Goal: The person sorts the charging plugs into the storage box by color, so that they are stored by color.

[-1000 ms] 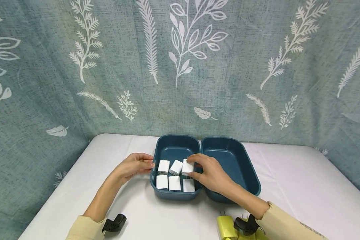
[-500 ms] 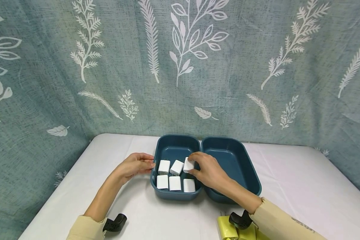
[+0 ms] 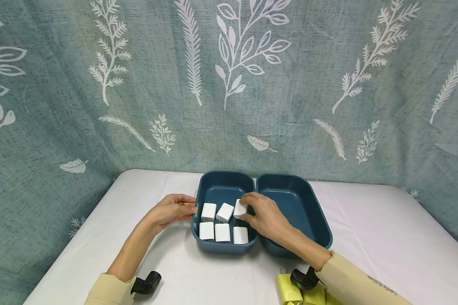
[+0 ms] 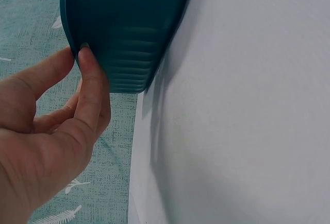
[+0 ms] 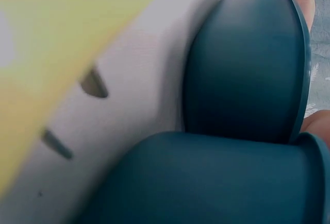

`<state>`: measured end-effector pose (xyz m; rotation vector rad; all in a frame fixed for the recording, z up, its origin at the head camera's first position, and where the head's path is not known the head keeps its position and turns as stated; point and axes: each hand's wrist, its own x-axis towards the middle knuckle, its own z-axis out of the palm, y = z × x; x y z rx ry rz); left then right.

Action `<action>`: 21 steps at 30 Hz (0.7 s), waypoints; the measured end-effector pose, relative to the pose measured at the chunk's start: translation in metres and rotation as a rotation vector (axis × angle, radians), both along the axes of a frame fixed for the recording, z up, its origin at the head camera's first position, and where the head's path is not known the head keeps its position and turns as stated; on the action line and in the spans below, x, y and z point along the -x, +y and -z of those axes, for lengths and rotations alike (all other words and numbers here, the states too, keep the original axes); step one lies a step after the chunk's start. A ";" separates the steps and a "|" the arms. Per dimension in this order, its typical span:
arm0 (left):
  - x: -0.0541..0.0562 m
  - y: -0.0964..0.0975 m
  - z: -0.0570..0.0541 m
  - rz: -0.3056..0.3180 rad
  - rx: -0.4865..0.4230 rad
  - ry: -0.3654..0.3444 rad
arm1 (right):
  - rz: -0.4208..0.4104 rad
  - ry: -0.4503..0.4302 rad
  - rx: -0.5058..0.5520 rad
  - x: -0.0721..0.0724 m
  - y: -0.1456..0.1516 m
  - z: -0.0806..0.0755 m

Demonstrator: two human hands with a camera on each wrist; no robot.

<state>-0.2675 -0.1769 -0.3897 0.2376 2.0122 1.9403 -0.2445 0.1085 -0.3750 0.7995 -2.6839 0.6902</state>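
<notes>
In the head view a dark blue plastic bin (image 3: 225,249) holds two rows of white plug-in chargers, among them a front one (image 3: 222,233) and a tilted one (image 3: 224,212). My right hand (image 3: 268,215) reaches over the bin's right side and pinches a white charger (image 3: 239,208) at the right end of the back row. At the left, my left hand (image 3: 171,212) holds the bin's side; the left wrist view has its thumb and fingertips pinching the rim (image 4: 77,54). The right wrist view hides the right hand's fingertips behind the bins.
A second blue bin (image 3: 291,203), with nothing seen inside, stands close against the first on its right. Yellow plug-in chargers (image 3: 289,289) lie near the front edge under the right forearm, prongs pointing away. A patterned curtain (image 3: 229,127) hangs behind the white table (image 3: 198,279).
Over the past second my right hand has shifted slightly right and away with the pinched white charger. The last half second shows almost no motion. My left hand stays on the bin's rim.
</notes>
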 end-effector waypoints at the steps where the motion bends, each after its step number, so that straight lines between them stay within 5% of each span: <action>1: 0.000 0.000 0.000 -0.001 -0.002 -0.001 | 0.001 -0.004 -0.003 0.000 0.000 0.000; 21: -0.001 0.000 -0.002 0.012 -0.001 0.006 | -0.027 -0.063 0.079 -0.005 0.006 -0.006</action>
